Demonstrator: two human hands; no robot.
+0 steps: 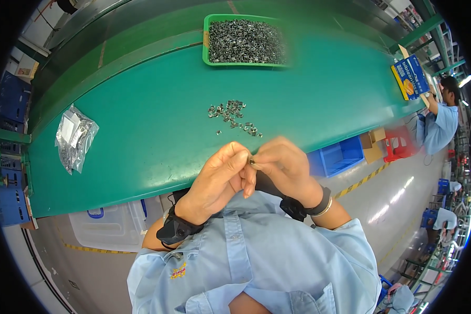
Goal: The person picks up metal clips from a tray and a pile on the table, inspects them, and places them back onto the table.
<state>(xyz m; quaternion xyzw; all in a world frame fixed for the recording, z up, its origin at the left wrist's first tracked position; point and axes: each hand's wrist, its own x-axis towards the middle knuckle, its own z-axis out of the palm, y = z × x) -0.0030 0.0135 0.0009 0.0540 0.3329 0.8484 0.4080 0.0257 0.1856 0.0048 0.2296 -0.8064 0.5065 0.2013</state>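
Beyond the hands, the green table (141,141) bears a green tray (246,64). At its near edge, the left hand (217,175) and right hand (289,163), just short of a loose pile (235,108), together pinch 1 tiny metal part (252,162); a weak pinch could drop it.

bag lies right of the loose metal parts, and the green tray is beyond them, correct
No: in the head view, the bag lies left of the loose metal parts; the green tray is beyond them, as you say.
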